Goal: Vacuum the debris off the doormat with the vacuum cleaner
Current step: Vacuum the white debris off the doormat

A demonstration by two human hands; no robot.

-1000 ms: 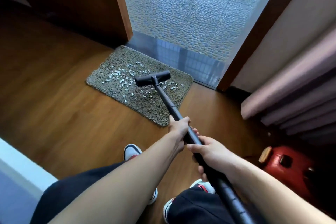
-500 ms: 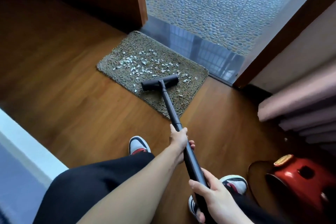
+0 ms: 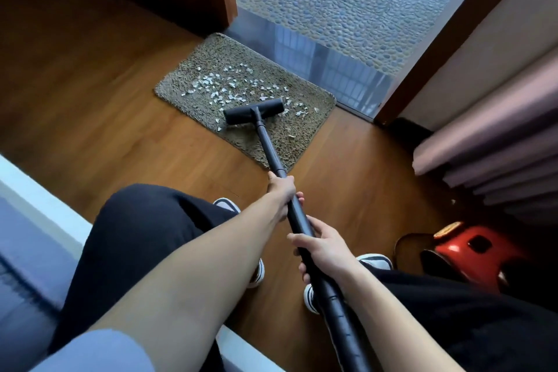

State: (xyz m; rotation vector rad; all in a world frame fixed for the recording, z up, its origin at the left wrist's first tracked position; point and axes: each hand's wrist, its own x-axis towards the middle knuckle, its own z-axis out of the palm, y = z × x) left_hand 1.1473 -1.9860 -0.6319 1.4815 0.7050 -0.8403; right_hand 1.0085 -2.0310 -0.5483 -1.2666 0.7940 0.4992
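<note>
My left hand (image 3: 282,190) wraps the black wand (image 3: 269,151) up front, and my right hand (image 3: 324,243) curls round it just behind (one fist ahead of the other). The floor head (image 3: 253,112) sits on the doormat's (image 3: 187,81) near half, with white debris (image 3: 223,87) scattered just beyond it. The mat lies on the wood floor (image 3: 105,106) by the doorway. A red canister (image 3: 471,248) is at my right.

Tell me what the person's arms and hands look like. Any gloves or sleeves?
No gloves: the left hand and right hand are bare, with no rings or watch showing. Both forearms are bare too. A pale blue-grey short sleeve covers the left upper arm.
</note>
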